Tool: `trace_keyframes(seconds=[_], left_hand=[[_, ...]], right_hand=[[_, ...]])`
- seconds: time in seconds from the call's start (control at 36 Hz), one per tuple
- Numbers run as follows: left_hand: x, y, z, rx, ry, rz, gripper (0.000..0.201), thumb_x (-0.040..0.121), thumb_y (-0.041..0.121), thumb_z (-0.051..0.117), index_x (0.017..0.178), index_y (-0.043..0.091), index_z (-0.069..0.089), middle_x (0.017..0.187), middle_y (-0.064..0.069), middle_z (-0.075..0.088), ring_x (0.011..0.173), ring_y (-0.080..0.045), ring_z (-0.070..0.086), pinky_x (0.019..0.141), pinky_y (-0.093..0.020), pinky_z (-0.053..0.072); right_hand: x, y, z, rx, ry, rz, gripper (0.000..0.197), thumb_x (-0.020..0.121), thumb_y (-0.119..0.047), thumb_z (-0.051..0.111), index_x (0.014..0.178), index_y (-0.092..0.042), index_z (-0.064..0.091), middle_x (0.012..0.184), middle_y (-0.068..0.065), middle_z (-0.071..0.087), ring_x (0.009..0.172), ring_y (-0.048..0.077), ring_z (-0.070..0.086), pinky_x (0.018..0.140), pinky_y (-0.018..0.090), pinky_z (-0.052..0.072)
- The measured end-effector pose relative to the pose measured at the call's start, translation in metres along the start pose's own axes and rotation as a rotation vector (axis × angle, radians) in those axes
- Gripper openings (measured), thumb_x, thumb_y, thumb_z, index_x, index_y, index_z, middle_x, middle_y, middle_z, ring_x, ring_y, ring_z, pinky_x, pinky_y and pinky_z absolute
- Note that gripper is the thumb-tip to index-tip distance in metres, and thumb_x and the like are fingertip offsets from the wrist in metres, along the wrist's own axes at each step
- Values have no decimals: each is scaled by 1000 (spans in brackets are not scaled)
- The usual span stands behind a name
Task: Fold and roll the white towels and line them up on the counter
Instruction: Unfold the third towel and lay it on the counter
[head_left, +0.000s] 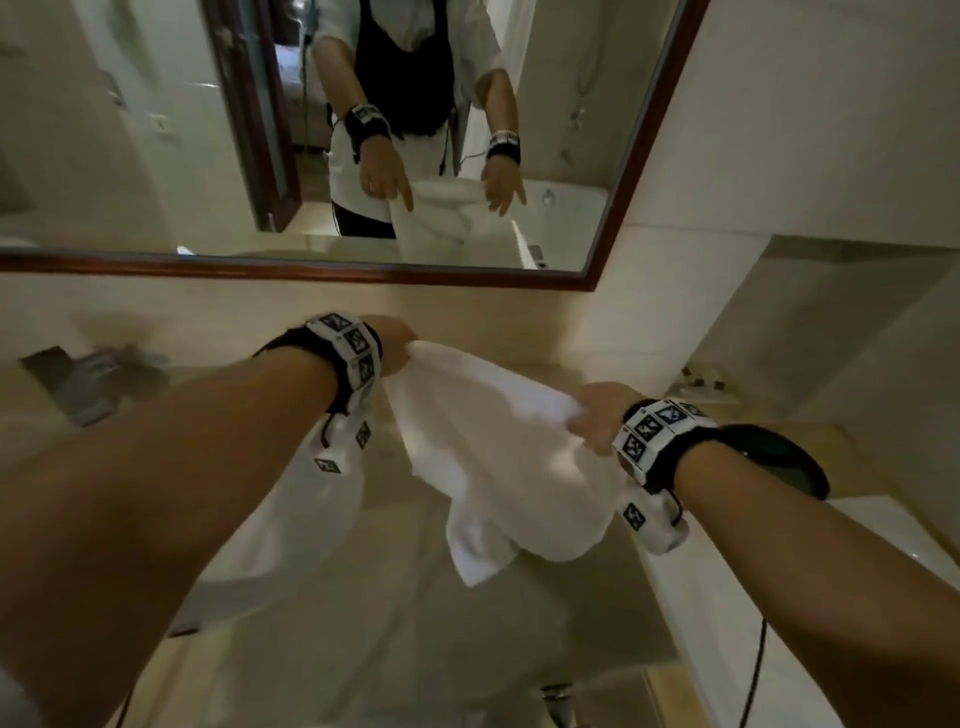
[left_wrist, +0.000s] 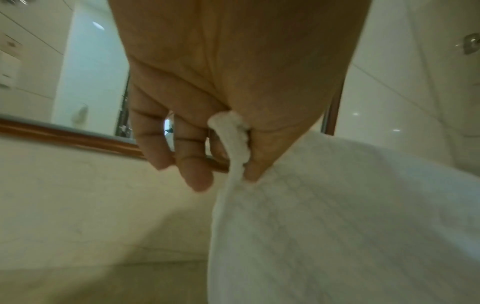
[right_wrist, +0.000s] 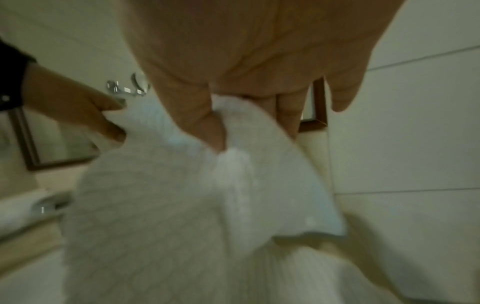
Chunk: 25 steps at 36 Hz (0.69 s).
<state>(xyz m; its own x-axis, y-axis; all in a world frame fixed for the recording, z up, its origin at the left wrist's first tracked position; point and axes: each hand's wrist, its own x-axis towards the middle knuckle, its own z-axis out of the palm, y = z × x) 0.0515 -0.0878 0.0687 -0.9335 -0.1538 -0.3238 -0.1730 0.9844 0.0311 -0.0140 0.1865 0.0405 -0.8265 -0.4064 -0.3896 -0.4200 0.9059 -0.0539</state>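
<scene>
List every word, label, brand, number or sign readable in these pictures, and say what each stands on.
No readable text in any view.
Wrist bands on the left hand and right hand: black-and-white square marker patterns only, no letters or numbers.
White towel: no visible label or brand.
Mirror and wall tiles: no signs.

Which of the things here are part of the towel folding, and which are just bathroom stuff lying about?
Part of the job:
white towel, hanging in the air
left hand, pinching one corner
right hand, gripping the other corner
counter

Just there:
mirror
sink basin
tap
</scene>
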Motion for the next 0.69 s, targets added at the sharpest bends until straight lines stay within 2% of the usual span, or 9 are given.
trace_keyframes(seconds=[0.08,0.11,0.19,0.31,0.36,0.42,0.5,0.58,0.69], left_hand=[[-2,-20,-18,-17,147,-85,37,101,19,39,134,10,52,138,-11,52,125,-29,49,103,-36,37],[-3,-25,-27,-25,210,-105,37,101,16,38,135,9,50,137,-11,51,124,-30,50,102,-36,39],[-11,-32,-61,-65,439,-120,38,99,11,37,134,14,49,133,-10,53,117,-33,53,94,-38,44],[-18,-36,-93,-198,650,-99,43,93,5,39,130,20,53,130,-10,57,116,-33,54,92,-40,45],[-19,-37,-98,-215,641,-108,41,93,6,41,130,17,54,131,-13,56,119,-34,52,96,-40,43],[-16,-39,-93,-192,558,-138,40,94,7,42,133,12,52,134,-16,53,122,-35,50,100,-42,41],[-10,-45,-74,-130,443,-200,33,97,13,41,126,8,56,126,-15,58,114,-35,55,94,-43,45],[-4,-54,-56,-112,356,-261,31,98,17,41,123,8,57,125,-15,58,114,-34,55,94,-39,44],[3,-62,-32,-130,313,-300,27,94,18,46,115,12,60,120,-12,61,108,-31,58,91,-37,47]], right_hand=[[-7,-16,-33,96,244,-70,43,97,-27,43,136,-11,41,133,16,52,118,31,51,95,32,40],[-10,-18,-47,132,344,-77,43,98,-27,41,138,-11,39,131,19,53,117,33,52,94,33,41],[-13,-22,-85,221,613,-106,37,99,-28,40,130,-9,38,110,23,61,98,38,60,72,32,40],[-26,-22,-125,360,807,-135,37,95,-36,50,119,-8,44,99,17,60,90,32,59,70,32,43],[-30,-21,-131,338,739,-102,44,87,-43,62,114,-9,51,95,7,55,90,26,56,75,32,44],[-27,-17,-127,139,518,-10,53,78,-48,71,114,-11,58,105,7,60,94,25,54,80,31,43],[-16,0,-105,-29,198,147,55,76,-41,75,118,-7,61,111,8,63,99,25,57,80,28,44],[-11,15,-77,51,117,165,40,87,-36,63,115,-7,65,101,7,63,91,21,56,77,27,41],[-10,18,-47,117,119,128,40,99,-34,40,129,-10,53,133,12,54,121,28,50,100,30,36]])
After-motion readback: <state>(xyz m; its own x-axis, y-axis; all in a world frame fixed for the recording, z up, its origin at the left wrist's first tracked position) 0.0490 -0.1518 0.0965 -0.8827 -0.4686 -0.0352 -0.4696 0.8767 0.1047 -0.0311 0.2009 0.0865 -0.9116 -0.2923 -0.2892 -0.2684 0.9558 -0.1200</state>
